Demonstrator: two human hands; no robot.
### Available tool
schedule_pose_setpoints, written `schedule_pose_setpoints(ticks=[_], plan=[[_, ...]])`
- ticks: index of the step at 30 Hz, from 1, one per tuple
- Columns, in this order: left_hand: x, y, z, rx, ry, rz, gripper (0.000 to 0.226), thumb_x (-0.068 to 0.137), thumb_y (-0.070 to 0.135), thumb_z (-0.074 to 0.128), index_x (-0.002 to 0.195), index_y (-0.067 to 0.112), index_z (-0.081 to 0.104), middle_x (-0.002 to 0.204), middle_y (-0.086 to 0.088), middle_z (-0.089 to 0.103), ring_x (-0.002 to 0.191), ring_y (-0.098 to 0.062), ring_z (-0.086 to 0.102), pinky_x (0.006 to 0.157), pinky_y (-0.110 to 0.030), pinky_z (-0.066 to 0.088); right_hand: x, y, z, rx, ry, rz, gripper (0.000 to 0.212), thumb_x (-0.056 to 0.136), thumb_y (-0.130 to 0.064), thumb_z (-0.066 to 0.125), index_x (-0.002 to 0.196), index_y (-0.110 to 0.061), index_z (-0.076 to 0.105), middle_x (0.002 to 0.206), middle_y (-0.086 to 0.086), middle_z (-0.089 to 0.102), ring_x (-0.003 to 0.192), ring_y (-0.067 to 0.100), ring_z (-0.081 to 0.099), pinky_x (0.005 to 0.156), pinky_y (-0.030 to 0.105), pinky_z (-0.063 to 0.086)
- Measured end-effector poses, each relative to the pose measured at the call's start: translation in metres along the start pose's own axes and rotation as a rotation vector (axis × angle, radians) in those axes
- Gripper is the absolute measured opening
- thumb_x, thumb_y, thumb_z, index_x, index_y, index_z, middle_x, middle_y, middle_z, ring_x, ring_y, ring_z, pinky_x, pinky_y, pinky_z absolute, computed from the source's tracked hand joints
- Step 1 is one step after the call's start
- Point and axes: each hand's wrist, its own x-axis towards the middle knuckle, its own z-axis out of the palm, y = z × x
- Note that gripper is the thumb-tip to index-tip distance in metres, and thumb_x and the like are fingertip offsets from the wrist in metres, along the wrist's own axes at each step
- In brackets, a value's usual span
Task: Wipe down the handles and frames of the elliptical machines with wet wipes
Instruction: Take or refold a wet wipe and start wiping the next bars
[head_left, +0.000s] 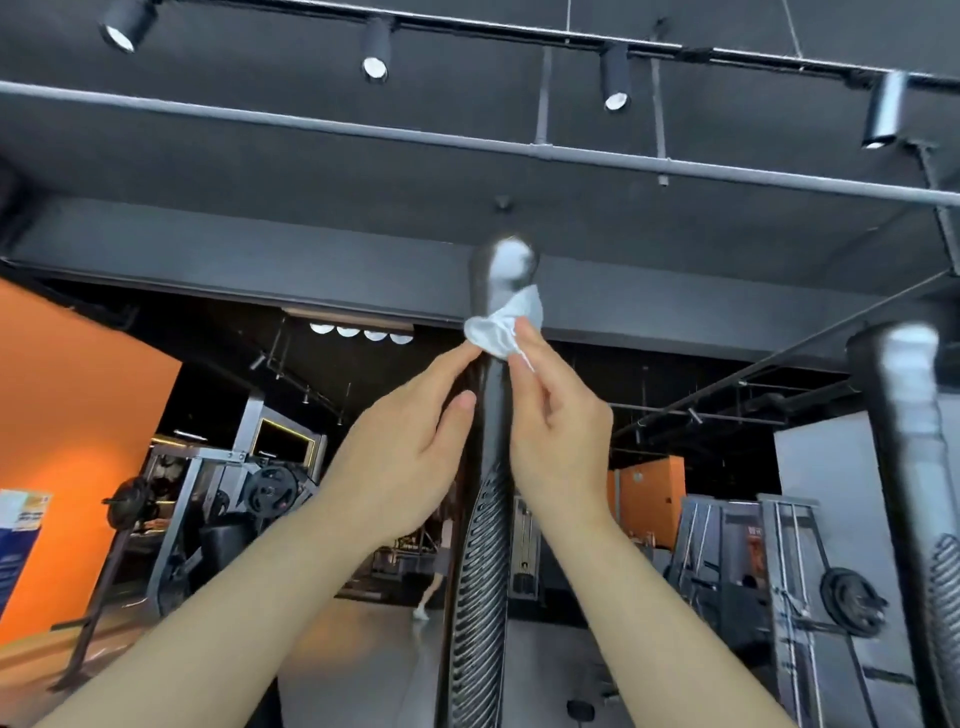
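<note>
Wet wipe (501, 330) wrapped round the elliptical handle (491, 415) just below its tip; left hand (410, 457) and right hand (558, 441) each pinch an end. Risk: thin fingertip pinches may slip, dropping the wipe.

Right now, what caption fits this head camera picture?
Both hands, left and right, pinch a wet wipe around an elliptical handle.
</note>
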Motion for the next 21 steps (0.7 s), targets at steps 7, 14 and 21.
schedule_pose_setpoints(ticks=[7, 14, 21], plan=[[-0.03, -0.037, -0.021, 0.368, 0.146, 0.058, 0.045, 0.1, 0.032, 0.032, 0.138, 0.017, 0.053, 0.149, 0.0, 0.046, 0.14, -0.003, 0.027, 0.119, -0.021, 0.005, 0.11, -0.02, -0.007, -0.756, -0.233, -0.521, 0.021, 0.095, -0.005, 0.049, 0.098, -0.005, 0.071, 0.107, 0.012, 0.068, 0.105, 0.032, 0.059, 0.113, 0.037, 0.032], [-0.039, -0.038, -0.003, 0.157, 0.215, -0.009, 0.047, 0.102, 0.035, 0.028, 0.141, 0.018, 0.048, 0.152, 0.005, 0.04, 0.14, -0.001, 0.027, 0.12, -0.019, 0.003, 0.098, -0.024, -0.011, -0.939, -0.603, -0.591, 0.027, 0.098, -0.019, 0.041, 0.096, -0.011, 0.067, 0.097, 0.008, 0.063, 0.094, 0.032, 0.059, 0.096, 0.05, 0.046], [-0.049, -0.022, 0.005, -0.209, 0.27, -0.169, 0.04, 0.095, 0.053, 0.021, 0.133, 0.048, 0.032, 0.146, 0.022, 0.037, 0.134, 0.008, 0.031, 0.117, -0.044, 0.031, -0.062, -0.009, -0.026, -0.663, -1.005, -0.555, 0.021, 0.094, -0.027, 0.049, 0.09, -0.011, 0.062, 0.085, 0.004, 0.062, 0.087, 0.017, 0.054, 0.089, 0.035, 0.05]])
